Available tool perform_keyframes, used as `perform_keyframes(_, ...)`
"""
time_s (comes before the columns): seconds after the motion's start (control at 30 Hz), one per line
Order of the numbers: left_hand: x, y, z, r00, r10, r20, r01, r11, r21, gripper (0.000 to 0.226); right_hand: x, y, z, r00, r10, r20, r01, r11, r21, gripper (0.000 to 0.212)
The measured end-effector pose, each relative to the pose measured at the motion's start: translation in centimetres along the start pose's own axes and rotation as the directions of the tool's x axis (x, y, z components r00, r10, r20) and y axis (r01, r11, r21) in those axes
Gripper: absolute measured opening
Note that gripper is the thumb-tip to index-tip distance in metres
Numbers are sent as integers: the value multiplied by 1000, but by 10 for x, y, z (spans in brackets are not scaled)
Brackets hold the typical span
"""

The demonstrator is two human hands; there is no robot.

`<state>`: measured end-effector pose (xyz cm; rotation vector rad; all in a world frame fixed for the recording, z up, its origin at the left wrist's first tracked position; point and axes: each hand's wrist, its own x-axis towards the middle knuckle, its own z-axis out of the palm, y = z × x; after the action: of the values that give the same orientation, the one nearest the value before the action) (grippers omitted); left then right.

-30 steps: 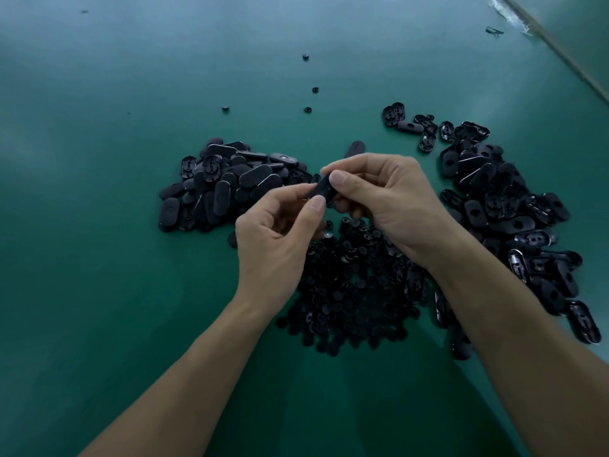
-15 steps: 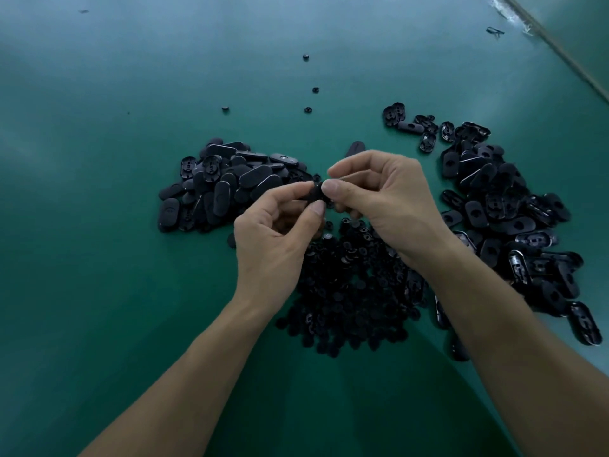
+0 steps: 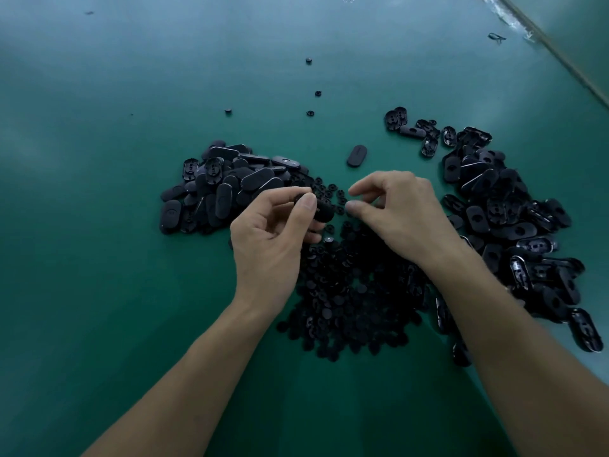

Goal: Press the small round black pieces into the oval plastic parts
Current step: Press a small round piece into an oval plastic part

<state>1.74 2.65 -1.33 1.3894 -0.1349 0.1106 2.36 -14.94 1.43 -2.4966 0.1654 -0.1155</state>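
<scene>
Pinches an oval part (image 3: pixel 321 212) with the left hand (image 3: pixel 273 235) just above the heap of round pieces (image 3: pixel 356 291) on the counter (image 3: pixel 131 291), hovers the right hand (image 3: pixel 395 219) loosely curled and seemingly empty, and risks losing a slipped part among look-alike black bits.

Oval parts (image 3: pixel 441 313) partly behind right forearm (image 3: pixel 494 324)

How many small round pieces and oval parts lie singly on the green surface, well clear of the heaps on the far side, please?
Small round pieces: 4
Oval part: 1
Total: 5
</scene>
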Motion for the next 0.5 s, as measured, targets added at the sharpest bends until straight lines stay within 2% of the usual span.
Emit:
perform_keyframes(0.07,-1,0,1,999,-31,-8,31,999,-37,3,0,-4,3,1000,-12,15,13,996,-85,20)
perform_keyframes(0.23,0,2,0,997,-68,-25,66,996,-65,9,2,-11,5,999,27,29,-25,998,-53,8)
perform_keyframes(0.4,1,2,0,998,-47,-42,45,998,-44,8,3,-9,0,998,45,38,-45,999,3,18)
perform_keyframes(0.5,1,2,0,998,-37,-57,35,999,-40,7,3,-5,-4,998,45,42,-42,996,-82,20)
